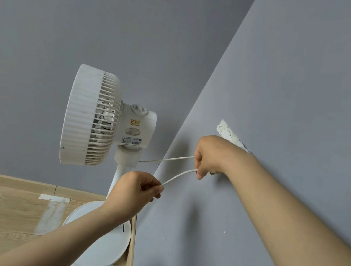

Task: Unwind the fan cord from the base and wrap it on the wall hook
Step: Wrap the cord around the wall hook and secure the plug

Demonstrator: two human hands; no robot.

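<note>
Right now my right hand (208, 156), against the grey wall (301, 94), grips two strands of thin white fan cord (178, 175); my left hand (136, 192) pinches it lower down. White pedestal fan (94, 118) stands close in the corner, round base (98, 244) near the wall's bottom edge.

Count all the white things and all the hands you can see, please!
White fan: 1
White cord: 1
White patch on the wall: 1
Hands: 2, left hand and right hand, both pinching the cord
Total: 5
</note>
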